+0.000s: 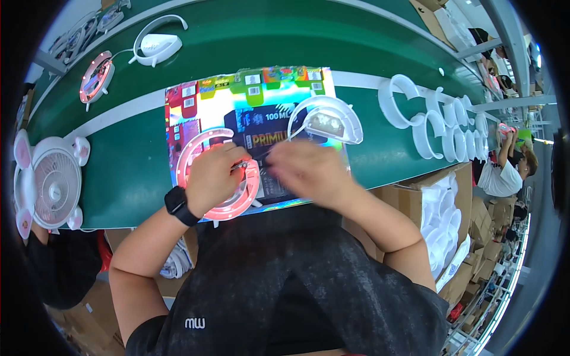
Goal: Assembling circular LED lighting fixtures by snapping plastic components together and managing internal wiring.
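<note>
My left hand (215,177), with a black watch on its wrist, rests on a round, pinkish-red lit ring (253,181). Its fingers are bent and closed at the ring's inner part, close to a small metallic piece. Part of the ring is hidden under that hand. My right hand (312,173) hovers to the right of the ring, smeared by motion, so its grip does not show. Just beyond it lies a white ring-shaped housing (355,123) with a half-round plate. Both pieces lie on a colourful, shiny printed sheet (185,126).
The green bench (119,178) carries a white fan (54,183) at left and several white rings (396,102) at right. A second lit ring (97,77) lies on the far green surface. An open carton (466,196) of white parts stands below right. Another person (504,175) is farther right.
</note>
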{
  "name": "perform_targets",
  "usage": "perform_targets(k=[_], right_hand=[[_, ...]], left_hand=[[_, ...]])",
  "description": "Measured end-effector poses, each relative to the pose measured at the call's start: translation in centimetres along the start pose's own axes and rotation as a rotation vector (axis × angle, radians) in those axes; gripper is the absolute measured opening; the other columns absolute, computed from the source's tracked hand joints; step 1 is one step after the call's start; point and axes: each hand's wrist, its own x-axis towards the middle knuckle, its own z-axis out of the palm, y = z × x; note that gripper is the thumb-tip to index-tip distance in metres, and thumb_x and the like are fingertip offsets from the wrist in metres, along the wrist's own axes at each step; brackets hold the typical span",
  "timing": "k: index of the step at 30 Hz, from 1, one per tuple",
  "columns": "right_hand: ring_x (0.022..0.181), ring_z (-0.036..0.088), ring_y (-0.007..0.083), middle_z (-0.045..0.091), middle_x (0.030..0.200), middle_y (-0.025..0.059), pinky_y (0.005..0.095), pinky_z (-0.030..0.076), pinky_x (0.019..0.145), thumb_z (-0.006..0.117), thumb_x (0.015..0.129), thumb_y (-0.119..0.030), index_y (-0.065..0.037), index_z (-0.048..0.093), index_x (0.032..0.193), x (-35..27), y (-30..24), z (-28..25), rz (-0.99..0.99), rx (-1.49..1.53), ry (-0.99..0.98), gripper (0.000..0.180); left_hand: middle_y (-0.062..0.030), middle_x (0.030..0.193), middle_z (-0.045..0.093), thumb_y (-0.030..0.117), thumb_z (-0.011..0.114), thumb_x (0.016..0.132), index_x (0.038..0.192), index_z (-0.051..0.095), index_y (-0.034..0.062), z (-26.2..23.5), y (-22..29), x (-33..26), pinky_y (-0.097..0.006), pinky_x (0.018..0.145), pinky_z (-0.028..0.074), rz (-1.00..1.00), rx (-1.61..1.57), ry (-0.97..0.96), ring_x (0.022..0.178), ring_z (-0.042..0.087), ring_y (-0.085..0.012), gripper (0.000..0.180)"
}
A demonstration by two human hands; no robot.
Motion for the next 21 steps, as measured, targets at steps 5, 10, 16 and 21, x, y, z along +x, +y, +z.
perform_targets(k=[5,10,16,21], right_hand=[[0.128,0.048,0.0368,0.065,0.119,0.0142,0.0503,0.035,0.11,0.072,0.078,-0.013,-0.008,0.067,0.111,-6.7,11.4,-12.1,0.639,-1.216,0.226,0.034],[0.119,0.057,0.0344,0.069,0.112,0.0147,0.0506,0.03,0.114,0.071,0.083,-0.013,-0.003,0.071,0.103,-9.2,13.6,-13.0,0.656,-0.669,0.258,0.022],[0.075,0.064,0.0234,0.068,0.079,0.013,0.0385,0.053,0.082,0.072,0.079,-0.008,0.006,0.07,0.091,-0.7,0.4,-13.9,0.344,0.314,0.15,0.018],[0.088,0.065,0.0262,0.068,0.09,0.0173,0.038,0.053,0.084,0.074,0.073,-0.007,0.007,0.069,0.093,4.8,-4.5,-11.8,-0.211,0.392,0.085,0.025]], left_hand=[[-0.0129,0.089,0.065,0.001,0.06,0.077,0.1,0.067,0.0029,0.0,0.5,-0.3,-0.039,0.07,0.05,-0.092,-0.067,0.009,0.079,0.065,-0.0303,0.024],[-0.0135,0.1,0.064,0.006,0.063,0.077,0.113,0.064,0.002,1.1,1.9,1.5,-0.037,0.078,0.051,-0.173,-0.167,0.02,0.09,0.064,-0.0274,0.037],[-0.0191,0.14,0.043,0.02,0.076,0.076,0.146,0.039,0.0059,-4.6,5.6,1.5,-0.045,0.105,0.038,0.287,-0.163,0.373,0.127,0.046,-0.0374,0.081],[-0.0128,0.109,0.065,0.03,0.072,0.087,0.127,0.056,0.0033,-8.1,7.7,0.6,-0.04,0.093,0.048,0.275,-0.496,-0.06,0.1,0.062,-0.0254,0.05]])
